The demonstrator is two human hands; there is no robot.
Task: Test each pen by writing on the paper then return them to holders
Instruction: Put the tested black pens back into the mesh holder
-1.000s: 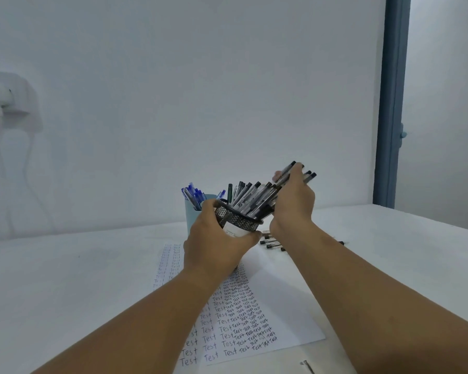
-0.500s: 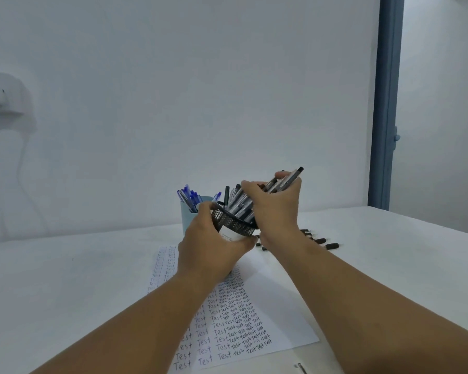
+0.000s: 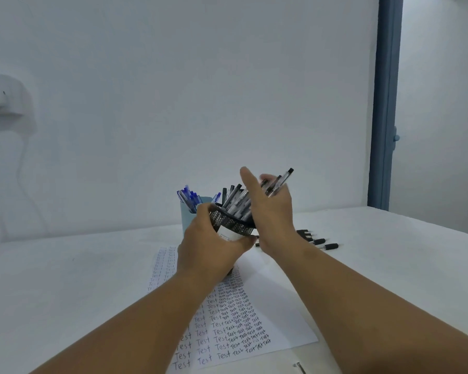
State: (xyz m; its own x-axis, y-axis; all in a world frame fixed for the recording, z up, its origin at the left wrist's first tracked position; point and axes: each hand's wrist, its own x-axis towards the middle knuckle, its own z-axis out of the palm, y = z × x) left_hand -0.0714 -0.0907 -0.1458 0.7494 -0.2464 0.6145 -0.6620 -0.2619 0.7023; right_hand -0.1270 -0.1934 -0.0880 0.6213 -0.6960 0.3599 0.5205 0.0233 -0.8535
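Note:
My left hand (image 3: 208, 249) grips a black mesh pen holder (image 3: 231, 224), tilted to the right and lifted over the paper (image 3: 235, 317). Several black-capped pens (image 3: 237, 198) stick out of it. My right hand (image 3: 272, 211) is at the holder's mouth, fingers curled round a few black pens (image 3: 277, 182), thumb raised. The paper lies on the white table and is covered with rows of "Test" in blue and black ink. Behind the mesh holder stands a light blue cup (image 3: 189, 220) with blue pens (image 3: 187, 197).
Several black pens and caps (image 3: 318, 241) lie loose on the table (image 3: 65, 279) right of the hands. A small metal object (image 3: 300, 367) lies near the front edge. A blue door frame (image 3: 384, 103) stands at the right, a white wall fixture (image 3: 0, 98) at the left.
My right hand has shifted left along the holder's mouth with its pens, and its thumb has lifted. The view has drifted a little, showing more loose pens on the table.

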